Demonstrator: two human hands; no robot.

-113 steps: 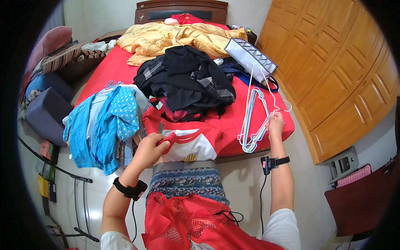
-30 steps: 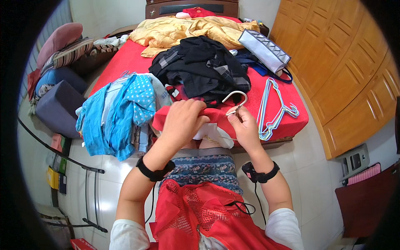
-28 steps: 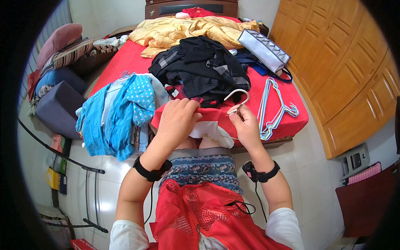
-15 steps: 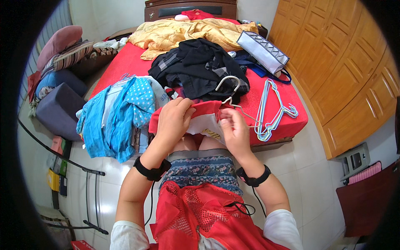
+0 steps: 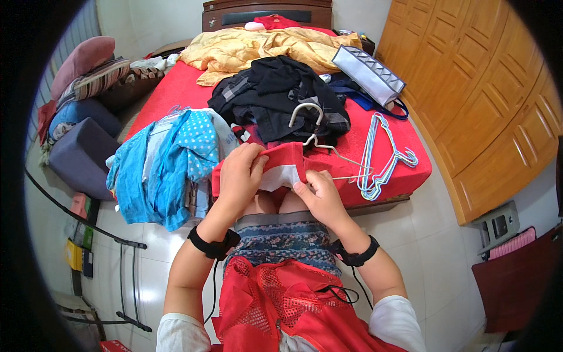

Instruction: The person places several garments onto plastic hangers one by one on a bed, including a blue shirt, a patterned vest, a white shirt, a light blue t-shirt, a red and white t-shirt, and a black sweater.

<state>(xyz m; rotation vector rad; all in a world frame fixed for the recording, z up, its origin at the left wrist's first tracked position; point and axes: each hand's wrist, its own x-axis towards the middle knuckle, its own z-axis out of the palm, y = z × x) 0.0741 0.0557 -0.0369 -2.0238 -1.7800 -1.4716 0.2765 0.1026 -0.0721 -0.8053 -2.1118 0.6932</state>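
A small red and white garment (image 5: 285, 158), probably a shirt, is stretched between my hands above my lap. My left hand (image 5: 239, 173) is closed on its left part, thumb on top. My right hand (image 5: 318, 195) pinches the right edge, where white cloth shows beneath the red. A white wire hanger (image 5: 343, 155) sits at the garment, its hook pointing up and away from me. Its right arm sticks out bare beyond my right hand; its left part is hidden by the cloth.
On the red bed (image 5: 404, 176) lie empty hangers (image 5: 381, 158) at right, blue clothes (image 5: 170, 158) on hangers at left, a pile of black clothes (image 5: 275, 88), a yellow quilt (image 5: 258, 47) and a white storage box (image 5: 369, 73). A black metal rack (image 5: 132, 281) stands on the left floor.
The hanger's hook has shifted left. My right hand has moved slightly down and left along the garment's edge, and less of the white cloth shows. My left hand keeps its grip.
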